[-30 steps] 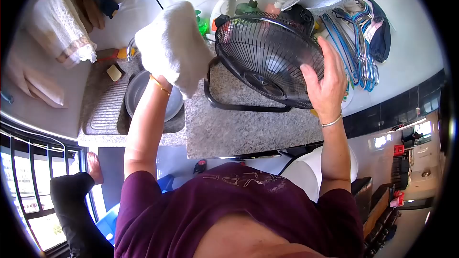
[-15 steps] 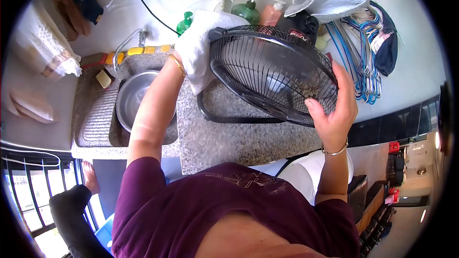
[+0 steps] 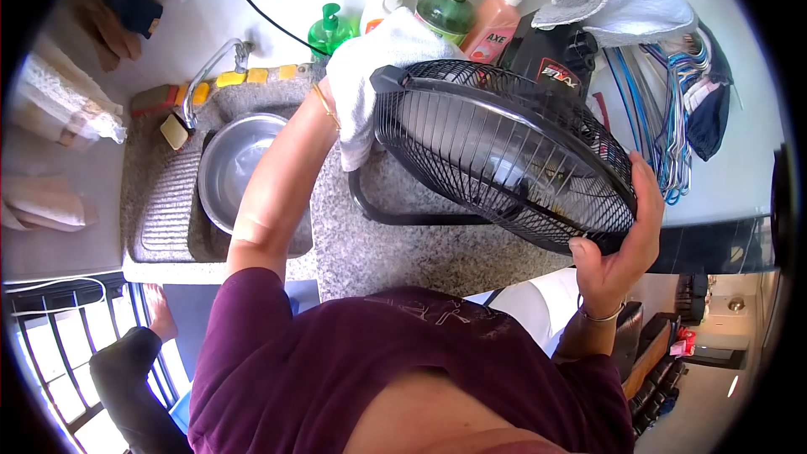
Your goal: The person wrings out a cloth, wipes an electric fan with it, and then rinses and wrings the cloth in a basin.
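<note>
A black wire-caged fan (image 3: 504,160) stands tilted on the speckled stone counter (image 3: 378,256), its tube base lying on the stone. My right hand (image 3: 618,248) grips the lower right rim of the cage, thumb on the near side and fingers round the far edge. A white cloth (image 3: 370,76) covers my left hand (image 3: 329,94) and lies against the cage's upper left side. Only the wrist with a gold bangle and a bit of that hand show; its fingers are hidden under the cloth.
Pump and spray bottles (image 3: 445,13) line the wall behind the fan. Left is a sink with a metal basin (image 3: 239,160) and a faucet (image 3: 206,71). Hangers (image 3: 672,118) and a grey-white cloth (image 3: 622,0) hang at right. Another person's bare foot (image 3: 158,311) shows lower left.
The cloth on my left hand has come down from the left onto the back of the fan cage. The cage has turned, and my right hand has moved lower right along its rim.
</note>
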{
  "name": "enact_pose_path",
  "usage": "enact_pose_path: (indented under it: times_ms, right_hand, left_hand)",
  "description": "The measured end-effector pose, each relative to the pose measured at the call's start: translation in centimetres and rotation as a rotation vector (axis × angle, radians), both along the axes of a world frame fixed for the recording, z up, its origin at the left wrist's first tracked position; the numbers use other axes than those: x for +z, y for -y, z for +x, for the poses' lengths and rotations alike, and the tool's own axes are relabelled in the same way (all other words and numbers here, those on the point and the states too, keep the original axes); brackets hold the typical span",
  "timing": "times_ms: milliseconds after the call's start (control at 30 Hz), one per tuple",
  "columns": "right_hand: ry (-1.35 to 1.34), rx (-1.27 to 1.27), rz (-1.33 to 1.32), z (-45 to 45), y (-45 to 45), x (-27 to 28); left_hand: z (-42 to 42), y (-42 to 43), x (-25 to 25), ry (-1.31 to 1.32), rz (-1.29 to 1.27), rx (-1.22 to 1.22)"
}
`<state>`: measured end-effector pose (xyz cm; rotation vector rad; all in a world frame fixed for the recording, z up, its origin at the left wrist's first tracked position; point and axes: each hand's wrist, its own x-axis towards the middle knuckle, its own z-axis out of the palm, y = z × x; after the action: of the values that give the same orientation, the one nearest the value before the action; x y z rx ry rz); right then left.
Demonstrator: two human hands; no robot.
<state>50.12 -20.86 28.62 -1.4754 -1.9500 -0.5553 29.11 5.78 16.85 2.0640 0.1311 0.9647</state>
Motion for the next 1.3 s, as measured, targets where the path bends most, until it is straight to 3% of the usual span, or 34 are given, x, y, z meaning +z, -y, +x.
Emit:
enact_pose_path:
  times_ms: [100,167,200,233,333,367,433,467,533,700,800,867,900,967,1067,1100,1167,1200,1300]
  right_hand:
    - [0.018,0.000,-0.017,0.3,0.2,0.0]
    - [0.026,0.008,-0.025,0.4,0.2,0.0]
    - [0.018,-0.004,-0.029,0.5,0.3,0.0]
    - [0.009,-0.013,-0.029,0.6,0.3,0.0]
    - [-0.004,-0.005,-0.045,0.5,0.1,-0.1]
    - [0.000,-0.020,-0.041,0.4,0.1,-0.1]
    - [0.008,-0.014,-0.034,0.5,0.0,-0.2]
    - [0.007,-0.020,-0.028,0.5,0.0,-0.2]
    - [0.006,-0.027,-0.030,0.6,0.2,-0.3]
    - [0.014,-0.008,-0.004,0.8,0.1,-0.5]
    - [0.017,0.004,0.019,0.9,0.0,-0.7]
    - [0.006,-0.002,0.017,0.8,-0.1,-0.7]
    - [-0.005,-0.007,0.016,0.8,-0.1,-0.7]
    - [0.006,-0.022,0.023,0.6,-0.2,-0.7]
    - [0.014,-0.053,0.025,0.3,-0.2,-0.7]
    - [0.009,-0.065,0.024,0.3,-0.1,-0.7]
    - [0.017,-0.074,0.024,0.3,0.0,-0.7]
    - [0.023,-0.077,0.033,0.3,0.0,-0.7]
    - [0.029,-0.069,0.041,0.4,0.0,-0.9]
  left_hand:
    - [-0.2,1.5,1.5,0.076,-0.123,0.036]
    - [-0.4,1.8,1.5,0.072,0.273,0.289]
    - [0.3,2.7,0.5,0.312,-0.512,0.044]
    - [0.6,2.9,-0.1,0.315,-0.508,0.058]
    - [-0.9,3.9,-2.6,0.450,-0.972,0.071]
    - [-1.5,4.3,-3.2,0.458,-0.972,0.092]
    - [-1.6,4.9,-3.7,0.175,-0.052,0.517]
    - [-1.8,5.4,-4.0,0.179,-0.053,0.518]
    - [-2.6,6.9,-4.8,-0.223,0.349,0.990]
    - [-3.2,8.6,-2.6,-0.195,0.483,1.057]
    - [-3.5,9.2,-1.0,-0.405,0.409,1.068]
    - [-3.1,9.6,0.8,-0.771,0.408,1.225]
    - [-3.5,9.5,1.5,-0.773,0.406,1.223]
    - [-4.5,8.3,2.4,-0.141,0.341,0.799]
    - [-3.6,6.4,2.0,0.059,0.383,0.747]
    - [-3.4,5.7,1.9,0.062,0.380,0.744]
    - [-3.4,5.2,2.0,0.065,0.102,0.619]
    - [-3.9,5.7,3.1,-0.133,0.336,0.735]
    - [-3.7,4.5,2.8,-0.021,0.225,0.587]
